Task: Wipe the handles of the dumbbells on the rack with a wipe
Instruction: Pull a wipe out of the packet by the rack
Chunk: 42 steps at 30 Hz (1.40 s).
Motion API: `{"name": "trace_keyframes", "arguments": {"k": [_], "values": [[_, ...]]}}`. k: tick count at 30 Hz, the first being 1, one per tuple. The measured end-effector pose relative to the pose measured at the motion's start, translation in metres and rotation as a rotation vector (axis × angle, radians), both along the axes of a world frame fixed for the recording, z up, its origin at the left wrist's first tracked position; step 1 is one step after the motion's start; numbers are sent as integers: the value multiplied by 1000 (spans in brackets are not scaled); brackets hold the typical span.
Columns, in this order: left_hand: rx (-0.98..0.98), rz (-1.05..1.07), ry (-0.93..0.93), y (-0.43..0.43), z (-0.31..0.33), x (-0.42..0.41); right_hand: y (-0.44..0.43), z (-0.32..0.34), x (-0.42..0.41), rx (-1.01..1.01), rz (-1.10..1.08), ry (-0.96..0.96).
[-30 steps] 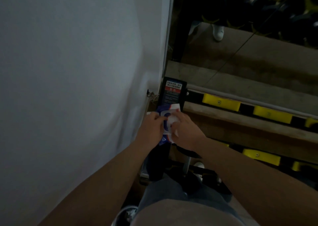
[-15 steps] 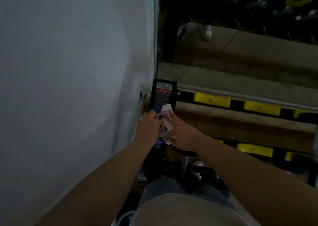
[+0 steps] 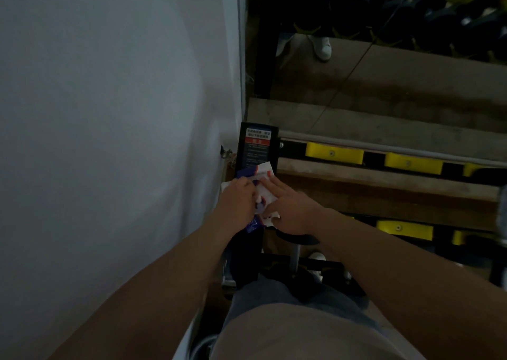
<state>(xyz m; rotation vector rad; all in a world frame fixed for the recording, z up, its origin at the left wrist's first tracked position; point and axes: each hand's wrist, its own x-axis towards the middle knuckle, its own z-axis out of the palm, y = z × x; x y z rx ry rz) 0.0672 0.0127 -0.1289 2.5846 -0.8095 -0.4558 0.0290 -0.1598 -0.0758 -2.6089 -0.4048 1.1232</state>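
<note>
Blue-and-white wipe pack (image 3: 264,169) is being held over the rack's end post (image 3: 256,151), just beside the white wall (image 3: 109,140). On the left hand (image 3: 237,203) the grip is being kept closed, fingers curled on the pack's left edge, probably at the flap. The right hand (image 3: 292,208) is pinching it: fingers laid across the face, thumb tucked under. No wipe is being drawn out yet. The dumbbells (image 3: 450,0) are sitting well apart at the top of view, handles not yet wiped.

Risks: several wipes being dragged out together if the flap is yanked, or the pack being dropped behind the post in the dim light.

Versus half a second back, almost nothing is being changed, and both hands are staying on the pack.
</note>
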Motion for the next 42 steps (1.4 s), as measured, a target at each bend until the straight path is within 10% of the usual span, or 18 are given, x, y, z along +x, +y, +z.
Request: {"name": "trace_keyframes", "arguments": {"k": [23, 28, 34, 42], "values": [[-1082, 1248, 710, -1, 28, 21, 17, 5, 13, -61, -75, 50], [-998, 1241, 975, 2, 27, 14, 24, 5, 17, 101, -304, -42], [-946, 964, 959, 10, 24, 3, 34, -2, 25, 67, -309, -38], [-938, 1300, 547, 23, 25, 22, 31, 8, 25, 17, -298, -60]]}}
